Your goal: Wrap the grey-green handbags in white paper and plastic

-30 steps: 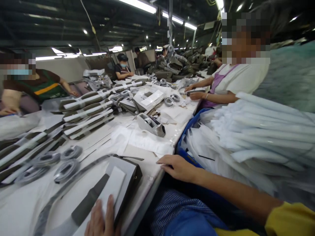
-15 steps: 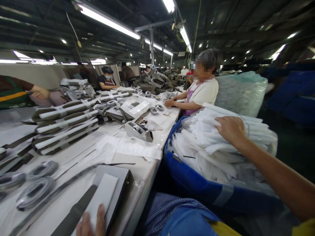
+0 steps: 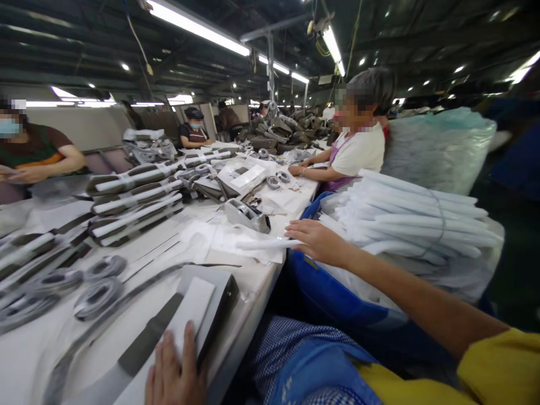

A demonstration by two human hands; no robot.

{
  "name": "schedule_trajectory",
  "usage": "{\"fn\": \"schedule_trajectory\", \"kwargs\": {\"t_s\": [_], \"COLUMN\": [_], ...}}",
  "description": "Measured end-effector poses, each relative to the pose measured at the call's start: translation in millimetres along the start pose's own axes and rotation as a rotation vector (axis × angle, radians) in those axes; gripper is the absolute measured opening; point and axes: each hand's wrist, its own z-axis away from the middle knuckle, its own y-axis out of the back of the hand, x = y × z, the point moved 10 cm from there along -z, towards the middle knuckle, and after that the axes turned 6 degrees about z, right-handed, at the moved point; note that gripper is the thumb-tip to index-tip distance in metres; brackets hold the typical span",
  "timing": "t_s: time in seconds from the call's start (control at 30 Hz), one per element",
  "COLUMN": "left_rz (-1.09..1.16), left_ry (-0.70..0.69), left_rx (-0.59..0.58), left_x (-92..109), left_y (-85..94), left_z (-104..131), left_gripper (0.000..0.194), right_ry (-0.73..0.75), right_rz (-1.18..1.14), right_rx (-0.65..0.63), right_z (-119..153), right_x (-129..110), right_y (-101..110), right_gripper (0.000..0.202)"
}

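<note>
My left hand lies with spread fingers on a white foam strip, which rests on a grey bag at the table's front edge. A long grey strap curves out beside the bag. My right hand is over the gap between the table and the blue bin, its fingers closed on a thin white foam tube that points left above the table. White foam tubes are heaped in the blue bin.
A tape dispenser stands near the table's right edge. Stacked bags and strap coils lie left. One person works beyond the bin, others across the table. A big clear sack stands behind.
My right hand has moved left from the heap toward the table, now with a foam tube in it. My left hand is still on the foam strip. The view has shifted, showing more at the left.
</note>
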Motion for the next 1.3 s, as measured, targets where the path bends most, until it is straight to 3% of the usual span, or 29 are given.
{"fn": "schedule_trajectory", "kwargs": {"t_s": [0.13,0.27,0.37,0.5,0.57,0.67,0.77,0.9,1.0,1.17,1.3], "left_rz": [-0.044,-0.086,-0.118,-0.176,-0.199,-0.202,-0.176,-0.13,-0.108,-0.11,-0.109], "left_ry": [0.02,0.019,0.01,0.009,0.021,0.056,0.13,0.205,0.24,0.235,0.215], "left_rx": [-0.062,-0.059,-0.06,-0.068,-0.091,-0.162,-0.286,-0.508,-0.619,-0.636,-0.595], "left_x": [8,8,9,12,13,8,-1,-7,-8,-5,-5], "left_y": [5.0,5.2,5.0,7.3,8.1,10.0,13.8,17.5,21.0,25.3,23.9], "left_z": [-2,-3,-2,-3,-4,-9,-18,-33,-43,-48,-44], "left_gripper": [0.076,0.076,0.078,0.082,0.082,0.074,0.067,0.065,0.063,0.063,0.062], "right_ry": [-0.03,-0.174,-0.229,-0.137,-0.1,-0.077,0.058,0.337,0.373,0.352,0.313], "right_rz": [-0.053,-0.02,0.022,-0.029,-0.054,-0.092,-0.194,-0.3,-0.33,-0.319,-0.316], "right_rx": [-0.071,0.005,0.048,0.021,0.057,0.191,0.176,0.088,0.087,0.252,0.365], "right_z": [44,53,35,10,8,15,20,15,-2,-30,-35], "right_x": [42,62,71,75,73,66,35,-46,-103,-168,-186], "right_y": [-67,-100,-114,-131,-127,-101,-82,-75,-80,-84,-87], "right_gripper": [0.041,0.046,0.044,0.034,0.031,0.032,0.029,0.032,0.036,0.033,0.03]}}
